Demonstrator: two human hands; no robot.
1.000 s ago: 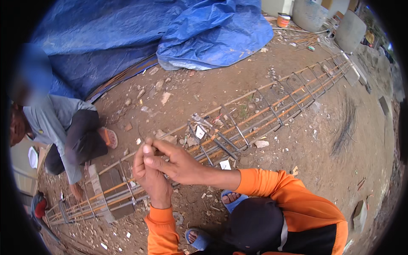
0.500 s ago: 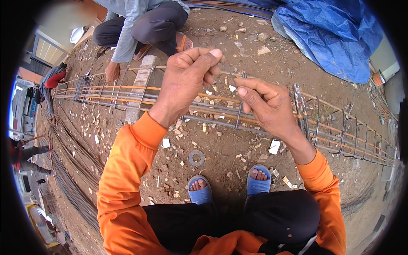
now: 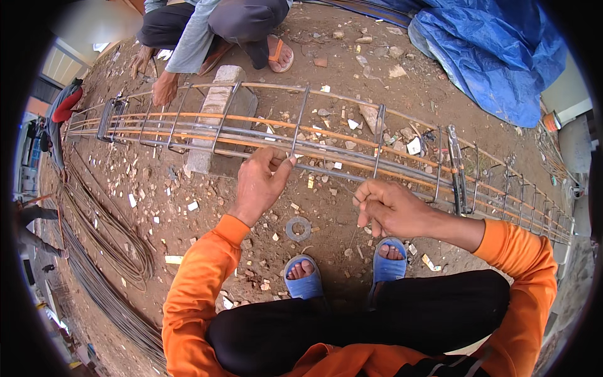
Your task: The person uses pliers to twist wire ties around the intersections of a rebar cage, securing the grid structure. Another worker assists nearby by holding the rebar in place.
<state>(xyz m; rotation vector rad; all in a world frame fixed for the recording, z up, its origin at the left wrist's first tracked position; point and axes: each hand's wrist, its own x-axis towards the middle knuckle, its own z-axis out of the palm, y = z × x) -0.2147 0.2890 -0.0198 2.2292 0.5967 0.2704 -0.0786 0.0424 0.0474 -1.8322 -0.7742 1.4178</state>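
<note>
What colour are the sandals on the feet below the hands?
Blue, both sandals, clearest in the head view.

The bare dirt ground (image 3: 207, 207), brown and strewn with broken brick chips and pale stone scraps, carries everything. A long rebar cage (image 3: 301, 141) lies across it from nine o'clock to three o'clock, propped near its left part on a grey concrete block (image 3: 210, 125). At eight o'clock, bundles of long steel bars (image 3: 100, 251) lie curved along the ground. A small coil of wire (image 3: 298, 229) sits just below centre. A blue tarpaulin (image 3: 496, 56) covers the ground at one o'clock.
</note>
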